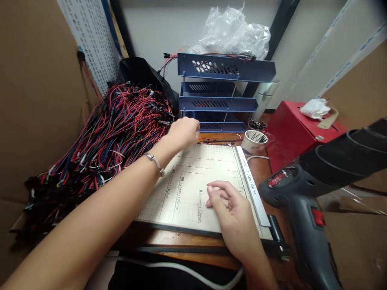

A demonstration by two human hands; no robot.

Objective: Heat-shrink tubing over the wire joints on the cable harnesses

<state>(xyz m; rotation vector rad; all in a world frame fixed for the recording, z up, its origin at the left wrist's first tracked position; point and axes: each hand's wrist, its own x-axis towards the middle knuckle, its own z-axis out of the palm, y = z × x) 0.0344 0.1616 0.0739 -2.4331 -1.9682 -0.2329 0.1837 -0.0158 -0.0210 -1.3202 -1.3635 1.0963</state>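
My left hand reaches over the far left edge of the paper cutter, fingers curled downward. Its fingertips are mostly hidden, so what they hold, if anything, does not show. Just right of it, a few thin wires lie behind the cutter. My right hand is over the near right part of the gridded board, palm partly turned up. Its fingers are curled, the thumb close to the index finger, and nothing shows in them. A large heap of red, black and blue wires lies to the left.
Blue tiered trays stand at the back, with clear plastic bags on top. A paper cup of thin black pieces is behind the cutter. At right are a heat gun and a red box. A white cable crosses the front.
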